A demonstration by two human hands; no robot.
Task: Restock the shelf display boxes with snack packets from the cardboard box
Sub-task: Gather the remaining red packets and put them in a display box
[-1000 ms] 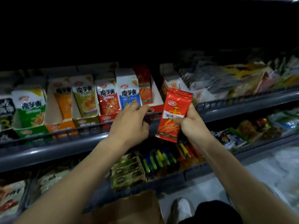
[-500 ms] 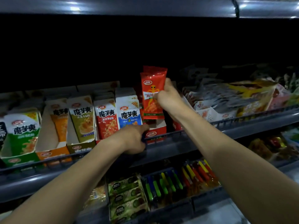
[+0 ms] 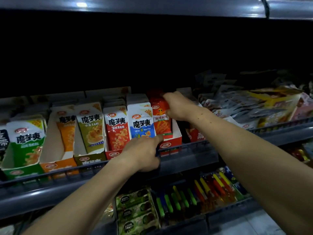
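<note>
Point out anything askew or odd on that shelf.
Mostly tidy. The orange display box looks underfilled, its white inside wall bare, and the packets at far right lie flat in a loose heap instead of standing upright.
</note>
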